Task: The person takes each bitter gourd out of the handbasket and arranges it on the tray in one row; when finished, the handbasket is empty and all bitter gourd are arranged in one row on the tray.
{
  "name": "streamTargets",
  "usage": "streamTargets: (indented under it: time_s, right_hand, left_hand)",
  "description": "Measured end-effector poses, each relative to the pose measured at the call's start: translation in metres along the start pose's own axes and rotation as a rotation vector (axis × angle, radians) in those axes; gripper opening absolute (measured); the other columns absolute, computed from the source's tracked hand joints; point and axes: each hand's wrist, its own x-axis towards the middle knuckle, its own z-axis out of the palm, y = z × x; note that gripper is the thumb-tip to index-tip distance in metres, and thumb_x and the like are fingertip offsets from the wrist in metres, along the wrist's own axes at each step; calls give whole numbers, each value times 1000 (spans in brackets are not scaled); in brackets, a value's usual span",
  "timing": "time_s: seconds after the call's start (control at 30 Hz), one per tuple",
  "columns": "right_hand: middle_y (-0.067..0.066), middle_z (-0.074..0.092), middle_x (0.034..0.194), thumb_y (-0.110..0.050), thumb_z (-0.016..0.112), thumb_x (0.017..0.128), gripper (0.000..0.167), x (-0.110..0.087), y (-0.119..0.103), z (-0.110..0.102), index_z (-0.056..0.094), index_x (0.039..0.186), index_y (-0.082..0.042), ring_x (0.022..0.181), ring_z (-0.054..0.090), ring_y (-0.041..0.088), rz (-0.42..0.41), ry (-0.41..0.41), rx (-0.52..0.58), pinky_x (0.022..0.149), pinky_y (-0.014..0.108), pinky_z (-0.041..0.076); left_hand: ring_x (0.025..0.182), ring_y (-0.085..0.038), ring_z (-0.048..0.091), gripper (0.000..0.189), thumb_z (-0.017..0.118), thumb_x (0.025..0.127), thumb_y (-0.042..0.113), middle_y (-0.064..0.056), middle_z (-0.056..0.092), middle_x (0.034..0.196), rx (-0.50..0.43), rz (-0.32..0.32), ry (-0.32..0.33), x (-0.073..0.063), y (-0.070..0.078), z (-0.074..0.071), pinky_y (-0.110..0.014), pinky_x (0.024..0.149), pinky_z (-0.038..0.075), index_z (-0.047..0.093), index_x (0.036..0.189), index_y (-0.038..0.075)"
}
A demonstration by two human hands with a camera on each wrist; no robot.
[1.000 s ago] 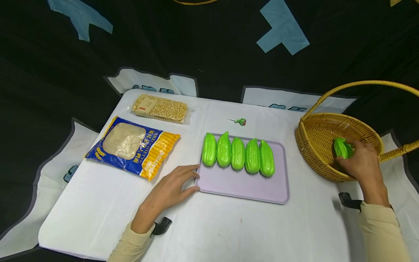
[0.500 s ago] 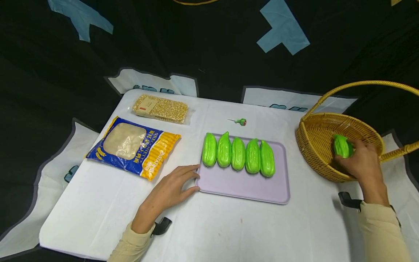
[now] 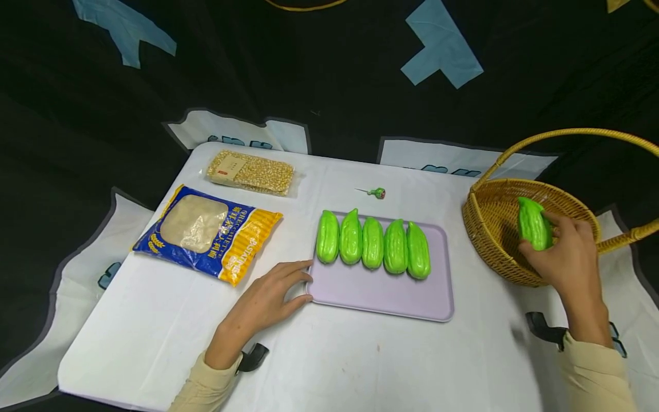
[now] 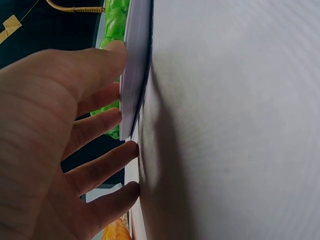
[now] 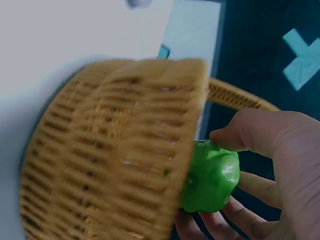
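My right hand (image 3: 568,257) grips a green bitter melon (image 3: 534,224) over the wicker basket (image 3: 476,237), thumb on one side and fingers on the other. In the right wrist view the end of this bitter melon (image 5: 212,177) shows past the basket's rim. Several more glossy bitter melons (image 3: 373,242) lie side by side along the far half of a pale purple tray (image 3: 381,294). My left hand (image 3: 268,297) rests at the tray's left edge with its fingers spread. The left wrist view shows thumb and fingertips right at the tray's rim (image 4: 134,75).
Left of the tray lies a blue and yellow pasta bag (image 3: 206,232). Behind it is a clear pack of yellow kernels (image 3: 252,171). A small green item with a thin white stick (image 3: 378,193) lies beyond the tray. The basket's tall handle (image 3: 571,133) arches above its bowl.
My right hand has raised the bitter melon from the basket's bottom toward its rim, and more of it shows. The left hand and tray stay in place.
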Motion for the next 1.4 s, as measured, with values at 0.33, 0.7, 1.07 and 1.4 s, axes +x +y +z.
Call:
streamTargets:
  time_s: [0.33, 0.7, 1.07, 1.4]
  right_hand:
    - [37, 45, 141, -23, 80, 91, 77, -22, -34, 2, 49, 156, 5, 122, 50, 54, -24, 64, 46, 79, 48, 43]
    - [32, 50, 134, -19, 83, 88, 73, -39, -56, 16, 55, 152, 3, 117, 58, 50, -100, 97, 110, 79, 34, 44]
    - [31, 57, 126, -7, 88, 80, 68, -51, -73, 42, 64, 142, 5, 107, 60, 46, -229, 151, 190, 75, 22, 40]
    - [32, 56, 129, -9, 88, 82, 70, -63, -76, 60, 61, 145, 5, 108, 59, 46, -175, 48, 174, 77, 47, 52]
  left_hand:
    - [140, -26, 60, 36, 87, 93, 34, -3, 61, 156, 5, 0, 8, 0, -2, 0, -46, 113, 56, 77, 123, 17]
    - [139, -25, 60, 34, 87, 94, 34, -3, 61, 155, 15, -2, 8, 0, -2, 0, -45, 112, 56, 77, 123, 18]
    - [140, -26, 59, 36, 87, 93, 34, -4, 61, 156, 7, -5, 13, -1, -3, 0, -46, 112, 55, 77, 122, 17]
    - [138, -26, 61, 34, 87, 93, 32, -5, 62, 154, 2, 33, 25, 2, -3, 1, -46, 112, 56, 77, 122, 16]
